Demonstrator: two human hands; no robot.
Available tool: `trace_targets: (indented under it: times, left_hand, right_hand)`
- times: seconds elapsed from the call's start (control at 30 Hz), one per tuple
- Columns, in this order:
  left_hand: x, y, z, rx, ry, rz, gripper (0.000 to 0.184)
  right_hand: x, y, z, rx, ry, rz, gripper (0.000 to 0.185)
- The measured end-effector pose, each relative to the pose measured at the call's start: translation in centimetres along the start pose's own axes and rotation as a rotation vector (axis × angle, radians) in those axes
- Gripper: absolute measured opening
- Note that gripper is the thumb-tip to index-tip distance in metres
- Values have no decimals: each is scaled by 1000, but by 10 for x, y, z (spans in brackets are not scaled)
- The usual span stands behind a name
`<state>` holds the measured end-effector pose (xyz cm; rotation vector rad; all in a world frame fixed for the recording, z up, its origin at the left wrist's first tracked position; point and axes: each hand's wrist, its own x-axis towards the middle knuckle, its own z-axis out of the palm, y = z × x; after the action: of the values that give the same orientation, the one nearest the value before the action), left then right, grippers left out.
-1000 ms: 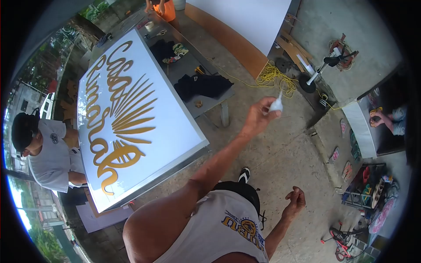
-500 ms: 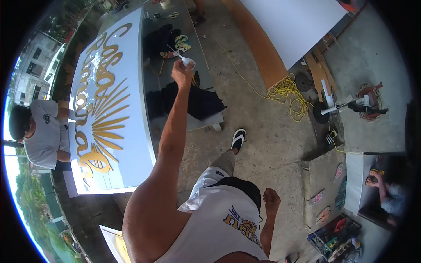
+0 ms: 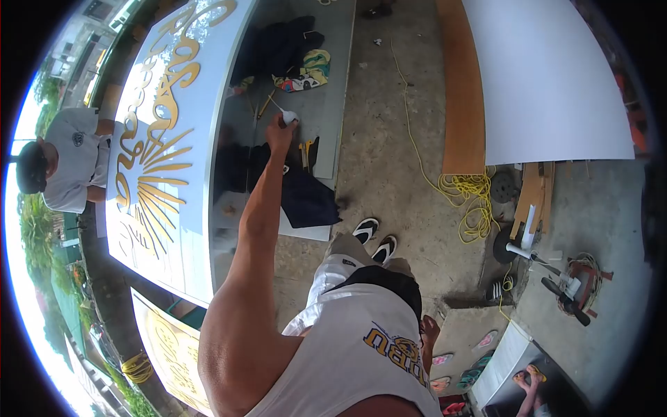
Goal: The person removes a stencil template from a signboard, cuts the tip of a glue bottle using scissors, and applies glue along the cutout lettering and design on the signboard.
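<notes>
In my left hand [image 3: 280, 135] is a small white squeeze bottle [image 3: 290, 117] with a thin nozzle, its fingers closed round it. The arm stretches over a dark table [image 3: 326, 132] beside a white sign panel [image 3: 191, 240] with raised gold script and rays. Around the bottle lie a patterned cloth [image 3: 316, 67], a thin yellow stick [image 3: 266, 104], a black and yellow tool [image 3: 309, 151] and dark cloth [image 3: 309, 198]. My right hand [image 3: 430, 332] hangs low by my side, partly behind my shirt; its fingers are not clear.
A person [image 3: 73, 160] in a white shirt stands beyond the sign. Yellow cord [image 3: 465, 201] lies coiled below a large white sheet [image 3: 549, 83]. A fan [image 3: 514, 247] lies on the right. Another person's legs [image 3: 529, 389] show at lower right. A second sign [image 3: 167, 347] leans at lower left.
My view has turned and my body has moved along the table; both feet now show together. The bottle stays in my left hand. My right hand has dropped closer to my side.
</notes>
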<state>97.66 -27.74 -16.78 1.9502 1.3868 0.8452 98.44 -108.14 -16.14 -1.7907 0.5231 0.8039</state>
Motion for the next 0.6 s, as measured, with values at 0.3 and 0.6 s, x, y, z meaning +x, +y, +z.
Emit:
trace_targets:
  times: [0.3,0.6]
  left_hand:
    - [-18,15,-12,282,124,25,49]
    - [-137,204,-14,402,541,99,47]
  right_hand:
    - [172,-95,-20,-145,-127,-100,12]
    - [301,-236,-10,-15,-233,163,15]
